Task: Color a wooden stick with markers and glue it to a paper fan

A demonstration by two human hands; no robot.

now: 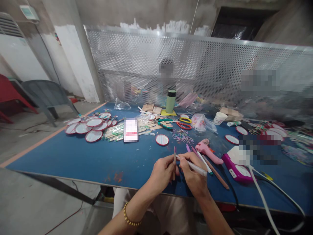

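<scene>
- Blue surface in front, with a gray metal screen full of little holes behind it.
- Left hand pinches a thin stick, up over the near edge. If the pinch is too loose, the stick could turn or drop.
- Right hand grips a white pen, its tip right by the stick. A slip could leave a crooked mark or poke a left finger, because they are so close.
- Pens and a brown stick lie beside the right hand. A bump from that hand could make them roll.
- Pink glue gun sits just past them. I cannot tell if it is hot; if it is, a touch could burn. Tugging the black cord could drag it.
- Tiny colored bits lie loose farther up, so a sweeping sleeve or arm could scatter them.
- Green bottle stands tall at the back, and a knock could tip it.
</scene>
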